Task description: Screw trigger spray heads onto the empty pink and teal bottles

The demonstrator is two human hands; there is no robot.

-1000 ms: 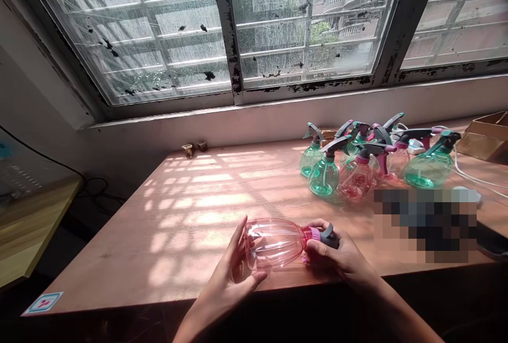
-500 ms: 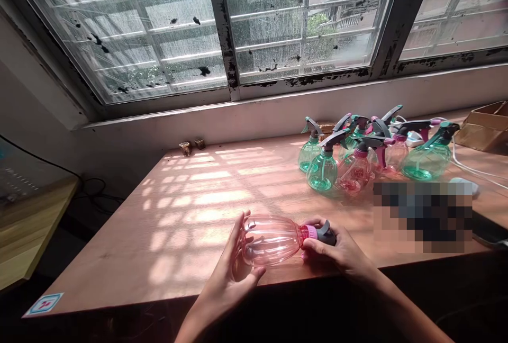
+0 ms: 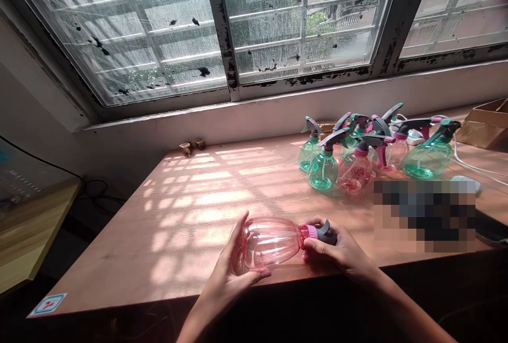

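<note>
A clear pink spray bottle (image 3: 272, 241) lies on its side above the table's front edge, its base to the left. My left hand (image 3: 234, 263) cups that base, thumb along the near side and fingers round the far side. At the other end, my right hand (image 3: 337, 250) is closed round the pink collar and the dark grey spray head (image 3: 326, 233). Part of the trigger is hidden by the right fingers. The bottle looks see-through, with no liquid visible in it.
Several green and pink spray bottles (image 3: 323, 171) stand grouped at the back right of the wooden table (image 3: 130, 258). A cardboard box (image 3: 482, 126) and white cable lie farther right. Two small pots (image 3: 185, 149) sit at the back left. A blurred patch (image 3: 426, 216) covers something dark.
My left hand has shifted slightly round the base, and its thumb now reaches farther along the bottle. The right hand keeps its hold on the neck.
</note>
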